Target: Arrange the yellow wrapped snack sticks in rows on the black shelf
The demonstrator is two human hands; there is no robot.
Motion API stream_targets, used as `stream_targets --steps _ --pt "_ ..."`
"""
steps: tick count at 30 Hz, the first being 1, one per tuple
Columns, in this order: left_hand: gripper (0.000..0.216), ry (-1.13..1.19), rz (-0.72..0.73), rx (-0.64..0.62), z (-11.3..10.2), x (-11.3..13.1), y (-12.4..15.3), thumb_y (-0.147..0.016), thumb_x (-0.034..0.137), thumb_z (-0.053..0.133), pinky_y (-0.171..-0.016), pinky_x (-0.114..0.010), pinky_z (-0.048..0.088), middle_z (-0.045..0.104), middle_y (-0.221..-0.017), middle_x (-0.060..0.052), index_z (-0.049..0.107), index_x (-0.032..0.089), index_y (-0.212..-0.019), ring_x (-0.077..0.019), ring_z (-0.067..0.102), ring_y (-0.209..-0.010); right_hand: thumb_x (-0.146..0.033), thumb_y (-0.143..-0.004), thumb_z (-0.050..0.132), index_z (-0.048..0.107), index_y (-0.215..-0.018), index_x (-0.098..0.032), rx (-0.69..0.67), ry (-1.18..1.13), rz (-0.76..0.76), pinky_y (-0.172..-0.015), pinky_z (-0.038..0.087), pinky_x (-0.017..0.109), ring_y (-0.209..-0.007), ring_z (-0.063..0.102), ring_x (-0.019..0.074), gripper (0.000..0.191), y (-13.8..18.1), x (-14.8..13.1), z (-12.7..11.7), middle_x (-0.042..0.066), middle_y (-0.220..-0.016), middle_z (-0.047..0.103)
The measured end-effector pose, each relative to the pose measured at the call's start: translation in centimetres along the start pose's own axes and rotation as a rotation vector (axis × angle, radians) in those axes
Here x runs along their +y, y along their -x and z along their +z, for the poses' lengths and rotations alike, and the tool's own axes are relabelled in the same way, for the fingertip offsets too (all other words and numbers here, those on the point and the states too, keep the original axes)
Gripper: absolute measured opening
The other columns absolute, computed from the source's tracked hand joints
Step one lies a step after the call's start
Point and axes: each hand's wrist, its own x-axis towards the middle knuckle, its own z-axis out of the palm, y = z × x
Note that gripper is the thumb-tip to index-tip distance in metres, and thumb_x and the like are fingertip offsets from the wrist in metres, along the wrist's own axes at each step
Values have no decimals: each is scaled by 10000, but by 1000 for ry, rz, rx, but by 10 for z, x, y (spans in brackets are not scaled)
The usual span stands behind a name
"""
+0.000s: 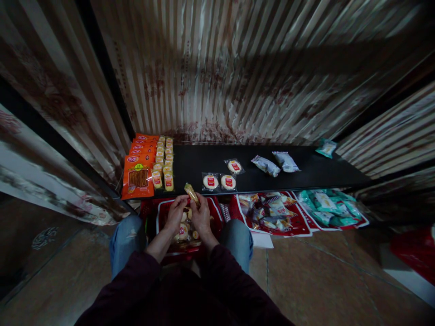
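My left hand [176, 212] and my right hand [202, 213] meet over a red bag [217, 209] of small wrapped snacks between my knees. Both are closed around one yellow wrapped snack [191, 192] that sticks up just below the front edge of the low black shelf [306, 174]. On the shelf's left end lie orange snack packets [137, 179] and two rows of yellow wrapped snacks [163, 163].
Three round cakes with red labels [219, 181] and two silvery packets [275, 164] lie along the shelf, a green packet [326, 147] at its far right. On the floor are open red bags of mixed snacks [272, 213] and green packets [328, 206]. Striped wall behind.
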Motion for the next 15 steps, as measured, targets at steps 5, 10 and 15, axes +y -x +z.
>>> stream_targets --steps 5,10,15 --pt "242 -112 119 6 2 1 0 -711 205 587 -850 -294 419 665 -1042 -57 701 217 -924 -196 572 -977 -426 -839 509 597 -1114 -193 -55 -128 134 -833 480 346 -908 621 206 371 -7 1 0 69 -1040 673" --pt "290 -170 170 36 0 -2 -9 -702 155 591 -844 -292 432 652 -1039 -60 701 230 -959 -181 575 -922 -475 -810 541 589 -1108 -184 -23 -157 173 -828 482 336 -900 626 204 419 -15 3 3 73 -1034 673" --pt "331 -212 212 57 1 0 -16 -704 112 561 -886 -307 427 629 -1097 -67 678 219 -996 -166 571 -921 -470 -826 513 578 -1099 -181 -48 -200 170 -824 485 329 -914 625 202 403 -22 5 10 73 -1034 669"
